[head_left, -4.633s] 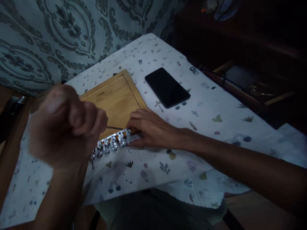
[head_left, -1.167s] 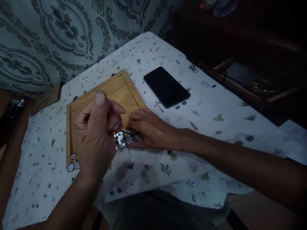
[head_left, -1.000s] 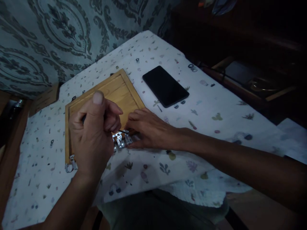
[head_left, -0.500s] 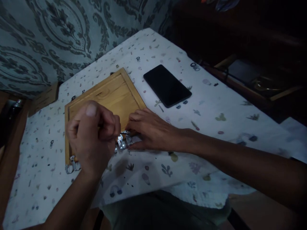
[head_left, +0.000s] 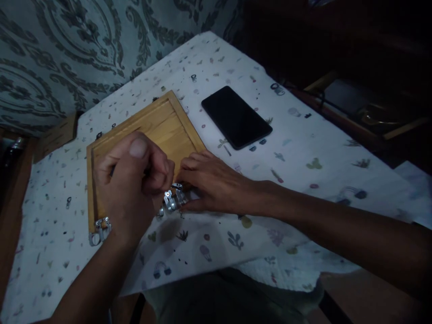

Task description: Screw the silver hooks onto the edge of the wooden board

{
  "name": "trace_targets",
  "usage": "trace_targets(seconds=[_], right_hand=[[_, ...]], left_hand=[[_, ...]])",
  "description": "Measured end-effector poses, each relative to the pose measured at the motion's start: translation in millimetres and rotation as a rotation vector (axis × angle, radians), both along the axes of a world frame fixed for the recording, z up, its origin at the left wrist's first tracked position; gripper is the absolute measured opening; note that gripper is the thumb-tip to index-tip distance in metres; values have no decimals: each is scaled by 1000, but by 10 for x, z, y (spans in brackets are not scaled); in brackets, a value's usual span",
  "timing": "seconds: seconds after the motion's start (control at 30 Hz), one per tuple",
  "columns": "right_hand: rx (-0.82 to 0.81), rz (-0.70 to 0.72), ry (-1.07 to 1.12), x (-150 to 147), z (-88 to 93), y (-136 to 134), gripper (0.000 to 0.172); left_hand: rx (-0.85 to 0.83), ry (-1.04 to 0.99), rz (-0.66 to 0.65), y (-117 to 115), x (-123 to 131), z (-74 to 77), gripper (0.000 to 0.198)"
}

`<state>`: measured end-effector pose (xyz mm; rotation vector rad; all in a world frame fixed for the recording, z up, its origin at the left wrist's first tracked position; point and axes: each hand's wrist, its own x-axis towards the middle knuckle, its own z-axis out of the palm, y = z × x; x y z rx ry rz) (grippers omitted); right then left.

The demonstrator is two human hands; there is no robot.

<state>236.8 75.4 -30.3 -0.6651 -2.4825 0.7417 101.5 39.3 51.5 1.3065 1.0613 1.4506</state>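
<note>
The wooden board [head_left: 162, 130], with a raised rim, lies tilted across my view on the cloth. My left hand [head_left: 135, 175] is a fist over its near edge, around what looks like a screwdriver [head_left: 176, 185]. Only a thin dark shaft shows by the metal clips, and the handle is mostly hidden in the fist. Shiny metal clips [head_left: 171, 200] with a screw head sit at the near edge. My right hand [head_left: 212, 182] grips the board's near right edge beside them, fingers on top and thumb below. More metal clips [head_left: 100, 228] are at the near left corner.
A black phone [head_left: 236, 118] lies on the patterned tablecloth [head_left: 290, 166], right of the board. A piece of brown cardboard [head_left: 56, 136] is at the far left edge by the patterned wall. Behind the table's right side are dark furniture and a frame [head_left: 405, 128].
My left fist has risen and turned slightly, still beside the clips. The right hand keeps its hold on the board. The view has shifted a little.
</note>
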Motion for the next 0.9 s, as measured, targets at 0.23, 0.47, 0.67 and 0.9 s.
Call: trace_targets(seconds=[0.23, 0.47, 0.67, 0.9], right_hand=[[3, 2, -10, -5, 5, 3, 32], [-22, 5, -33, -18, 24, 2, 32], [-10, 1, -27, -4, 13, -5, 29], [6, 4, -14, -7, -15, -7, 29]], left_hand=[[47, -35, 43, -30, 0, -35, 33], [49, 53, -70, -70, -3, -27, 28], [51, 22, -144, 6, -10, -7, 35], [12, -7, -200, 42, -1, 42, 45]])
